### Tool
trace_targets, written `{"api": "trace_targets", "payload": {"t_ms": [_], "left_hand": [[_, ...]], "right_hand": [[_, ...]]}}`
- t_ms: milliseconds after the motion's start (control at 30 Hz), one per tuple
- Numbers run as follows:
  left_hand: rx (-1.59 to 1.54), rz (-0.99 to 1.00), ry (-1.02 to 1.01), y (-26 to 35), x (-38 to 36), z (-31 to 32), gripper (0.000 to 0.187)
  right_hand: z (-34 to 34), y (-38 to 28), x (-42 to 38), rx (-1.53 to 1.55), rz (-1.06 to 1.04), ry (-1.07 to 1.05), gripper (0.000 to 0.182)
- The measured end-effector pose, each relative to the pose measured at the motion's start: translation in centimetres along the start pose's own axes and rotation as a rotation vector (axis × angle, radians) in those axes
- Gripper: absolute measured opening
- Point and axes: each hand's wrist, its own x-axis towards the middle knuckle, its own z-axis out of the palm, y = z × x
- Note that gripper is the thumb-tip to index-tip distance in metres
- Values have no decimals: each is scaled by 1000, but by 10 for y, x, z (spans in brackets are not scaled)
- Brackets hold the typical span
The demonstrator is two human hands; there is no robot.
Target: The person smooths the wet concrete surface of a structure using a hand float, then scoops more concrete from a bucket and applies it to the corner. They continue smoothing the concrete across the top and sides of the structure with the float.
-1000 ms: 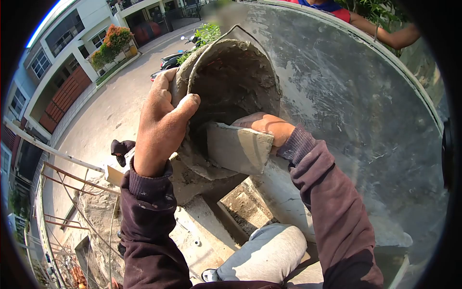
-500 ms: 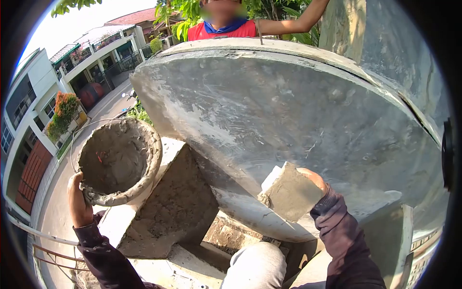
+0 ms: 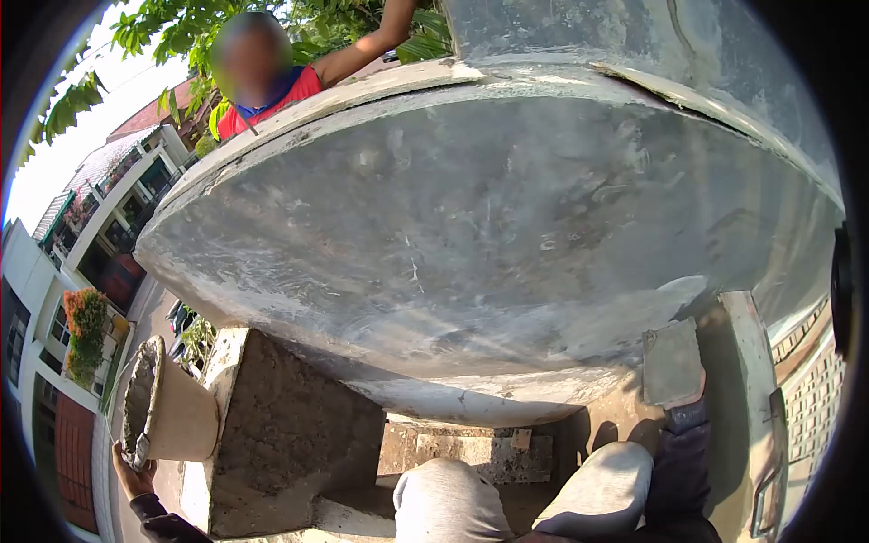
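At the lower left, my left hand (image 3: 134, 472) grips the rim of a cement-smeared bucket (image 3: 186, 412), which is tilted so its opening faces left. The bucket rests against the pale edge of a mortar-covered block (image 3: 290, 434). On the right, my right hand (image 3: 695, 391) is mostly hidden behind a flat, grey mortar-coated board (image 3: 672, 364) that it holds near the lower wall. The large curved grey plastered wall (image 3: 471, 235) spans the view in front of me.
Behind the wall's top edge stands a person in a red shirt (image 3: 308, 83), one arm stretched along it. My knees (image 3: 453, 502) are at the bottom centre. A narrow upright slab (image 3: 753, 380) and a metal handle (image 3: 768, 498) stand at the right. Houses and a street lie left.
The view has swung to the right. The bucket now appears lower left and tipped sideways, and the board has moved down and right, away from the wall's middle.
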Motion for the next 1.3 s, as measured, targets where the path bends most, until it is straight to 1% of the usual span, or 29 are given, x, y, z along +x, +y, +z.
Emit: {"api": "trace_targets", "payload": {"t_ms": [33,67,133,167,200,267,333,367,400,433,467,500,533,567,633,700,733,767,800,833,900,933,967,1000,1033,1067,1167,1233,1300], "left_hand": [[27,-55,23,4,3,-6,51],[116,-37,241,9,4,0,56],[283,1,685,15,6,10,67],[395,108,591,25,16,-4,71],[501,215,496,42,35,-33,75],[539,665,611,52,-6,46,69],[786,1046,543,63,-71,150,62],[893,1170,498,62,-107,209,55],[897,1250,412,57,-128,258,52],[811,1260,311,49,-176,329,50],[866,1376,218,39,-196,370,48],[916,1645,106,32,-216,414,48],[979,1846,71,26,-226,448,45],[969,1930,-56,20,-241,480,44],[961,1890,-210,17,-268,533,31],[797,1805,-311,21,-281,576,24],[687,1733,-337,22,-285,594,23],[581,1659,-358,22,-287,609,23],[566,1697,-259,19,-286,623,25],[551,1732,-159,11,-283,636,28],[502,1809,-12,3,-278,650,35],[471,1852,36,1,-277,653,38],[441,1894,85,-1,-276,656,42],[446,1877,97,-1,-278,656,45],[455,1881,99,1,-277,654,43],[456,1884,84,3,-272,653,41],[471,1850,47,0,-277,657,41],[527,1807,-74,4,-267,656,44],[522,1789,-112,8,-254,657,46]], "right_hand": [[-3,-1,-8,43,-37,67,44],[-7,-1,-16,86,-73,133,45],[-26,-1,-35,111,-77,106,43],[-35,1,-45,120,-77,88,43],[-37,3,-57,119,-80,157,42],[-37,11,-60,117,-111,254,41],[-47,20,-73,-12,-59,243,41],[-51,24,-79,-79,-35,240,41],[-56,26,-88,-148,-6,241,41],[-60,25,-96,-221,25,240,41],[-62,24,-102,-188,55,254,40],[-65,23,-109,-155,84,269,40],[-67,23,-113,-16,107,297,40],[-67,23,-115,125,127,323,40],[-47,3,-114,-936,5,151,39],[-28,-12,-115,-1523,-64,53,39],[-21,-15,-117,-1583,-58,59,40],[-22,-15,-119,-1411,-10,132,38],[-24,-14,-121,-1236,23,211,36],[-32,-6,-126,-825,91,341,31],[-42,1,-134,-418,174,454,27],[-46,0,-136,-429,197,450,28],[-49,-1,-135,-338,254,474,28],[-52,-2,-134,-247,309,503,29],[-54,-5,-129,-50,394,563,29],[-67,-2,-133,50,410,567,30],[-127,24,-156,278,327,443,32],[-142,41,-175,352,231,431,35],[-111,48,-177,288,124,524,35]]}}
